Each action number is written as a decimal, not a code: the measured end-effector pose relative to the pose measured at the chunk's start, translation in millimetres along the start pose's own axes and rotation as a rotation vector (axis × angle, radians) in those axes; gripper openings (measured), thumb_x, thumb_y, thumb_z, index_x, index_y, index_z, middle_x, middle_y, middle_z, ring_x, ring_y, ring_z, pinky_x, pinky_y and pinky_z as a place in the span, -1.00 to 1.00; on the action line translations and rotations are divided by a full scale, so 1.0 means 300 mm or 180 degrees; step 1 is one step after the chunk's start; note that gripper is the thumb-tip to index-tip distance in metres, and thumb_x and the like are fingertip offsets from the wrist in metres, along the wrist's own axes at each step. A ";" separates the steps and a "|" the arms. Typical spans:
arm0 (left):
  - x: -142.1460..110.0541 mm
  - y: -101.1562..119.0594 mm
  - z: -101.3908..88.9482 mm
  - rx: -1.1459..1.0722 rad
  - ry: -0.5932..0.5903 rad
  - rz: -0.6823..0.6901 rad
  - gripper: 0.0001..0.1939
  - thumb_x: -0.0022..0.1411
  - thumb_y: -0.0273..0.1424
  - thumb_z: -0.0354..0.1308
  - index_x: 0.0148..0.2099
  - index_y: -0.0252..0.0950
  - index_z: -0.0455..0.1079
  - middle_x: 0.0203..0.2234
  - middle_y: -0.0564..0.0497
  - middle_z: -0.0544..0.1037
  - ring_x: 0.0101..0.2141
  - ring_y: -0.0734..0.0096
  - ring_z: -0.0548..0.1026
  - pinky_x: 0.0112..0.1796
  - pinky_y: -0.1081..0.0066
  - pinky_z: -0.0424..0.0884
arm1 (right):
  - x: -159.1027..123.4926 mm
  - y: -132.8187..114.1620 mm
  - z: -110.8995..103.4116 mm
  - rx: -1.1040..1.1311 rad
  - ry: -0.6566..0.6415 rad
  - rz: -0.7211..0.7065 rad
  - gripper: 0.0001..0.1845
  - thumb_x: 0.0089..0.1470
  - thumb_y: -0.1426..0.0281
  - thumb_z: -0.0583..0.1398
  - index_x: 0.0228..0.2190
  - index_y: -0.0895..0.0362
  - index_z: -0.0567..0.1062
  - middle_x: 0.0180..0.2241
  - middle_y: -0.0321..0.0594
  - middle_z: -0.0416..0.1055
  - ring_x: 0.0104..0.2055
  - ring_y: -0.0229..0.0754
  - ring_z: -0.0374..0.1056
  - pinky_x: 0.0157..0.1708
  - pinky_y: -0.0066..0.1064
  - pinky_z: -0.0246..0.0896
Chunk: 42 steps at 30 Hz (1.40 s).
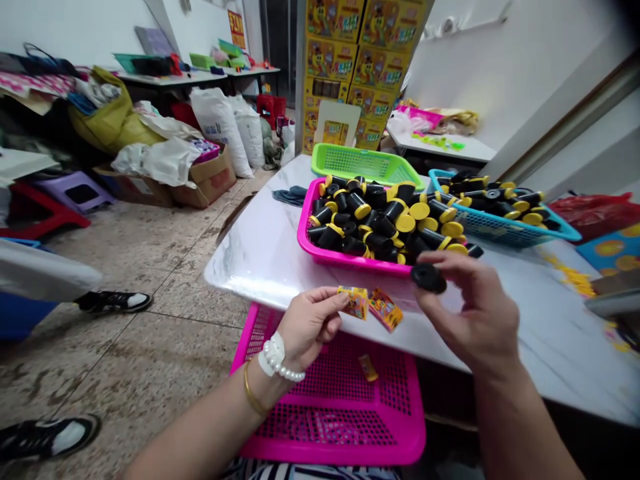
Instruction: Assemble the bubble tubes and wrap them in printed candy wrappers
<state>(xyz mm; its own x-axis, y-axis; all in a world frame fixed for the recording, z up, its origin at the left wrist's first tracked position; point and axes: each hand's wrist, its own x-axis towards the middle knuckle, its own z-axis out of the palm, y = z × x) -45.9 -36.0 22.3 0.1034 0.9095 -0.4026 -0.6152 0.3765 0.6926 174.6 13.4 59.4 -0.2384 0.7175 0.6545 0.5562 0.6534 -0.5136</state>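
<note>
Between the thumb and fingers of my left hand [310, 327] is a small printed yellow-orange label [356, 303]. A second stack of such labels [385, 309] lies at the table edge just right of it. My right hand [470, 310] pinches a black round container [429, 277], its dark flat end toward me, in front of the pink basket [313, 248]. That basket is heaped with black canisters [358, 205] with yellow lids. Below the table edge sits another pink basket [345, 450], with one small label [369, 368] inside.
A blue basket [530, 233] of similar canisters stands at the right, a green basket [365, 160] behind. Printed cartons [375, 73] are stacked beyond the white table [250, 260]. At left are cardboard boxes [215, 180], white sacks [220, 123] and another person's shoes [120, 301].
</note>
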 end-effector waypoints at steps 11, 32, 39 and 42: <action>0.006 -0.019 0.027 -0.0466 -0.0269 -0.0177 -0.71 -0.02 -0.41 0.43 -0.32 -0.42 0.39 -0.55 0.11 0.43 -0.71 0.82 0.17 -0.71 0.70 -0.09 | -0.110 -0.063 0.069 0.1455 -0.0957 0.1300 -0.66 0.12 0.33 0.30 -0.04 0.01 0.53 -0.19 -0.20 0.47 -0.48 -0.32 0.36 -0.53 -0.47 0.36; -0.043 0.017 0.010 0.0938 -0.1106 0.0191 -0.45 0.05 -0.35 0.40 0.09 -0.34 0.38 -0.32 -0.02 0.53 -0.50 0.55 0.46 -0.44 0.46 0.44 | -0.136 -0.103 0.076 0.1511 -0.0664 0.0938 -0.63 0.06 0.42 0.32 -0.06 -0.05 0.55 -0.07 -0.19 0.36 -0.03 -0.14 0.40 -0.14 -0.40 0.43; -0.017 0.046 0.026 0.1301 -0.1028 0.0000 -0.70 -0.07 -0.43 0.43 -0.28 -0.40 0.46 -0.50 0.08 0.50 -0.53 0.60 0.41 -0.44 0.51 0.38 | -0.163 -0.087 0.041 0.1198 -0.0960 0.0763 -0.43 0.17 0.45 0.22 0.19 -0.06 0.34 -0.02 -0.13 0.38 -0.03 -0.13 0.40 -0.07 -0.30 0.39; -0.012 0.056 0.049 0.1302 -0.1137 0.0082 -0.71 -0.05 -0.43 0.42 -0.25 -0.39 0.47 -0.48 0.07 0.52 -0.53 0.61 0.41 -0.47 0.54 0.36 | -0.183 -0.085 0.044 0.1269 -0.0332 0.0901 -0.39 0.10 0.49 0.28 0.16 -0.05 0.35 -0.05 -0.15 0.45 -0.08 -0.12 0.44 -0.08 -0.25 0.42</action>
<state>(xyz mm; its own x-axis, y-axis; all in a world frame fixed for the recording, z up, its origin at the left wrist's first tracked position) -45.2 -30.3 44.1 0.3953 0.8957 -0.2034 -0.2740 0.3264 0.9046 162.9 -39.4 29.3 -0.2119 0.8870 0.4102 0.2677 0.4564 -0.8486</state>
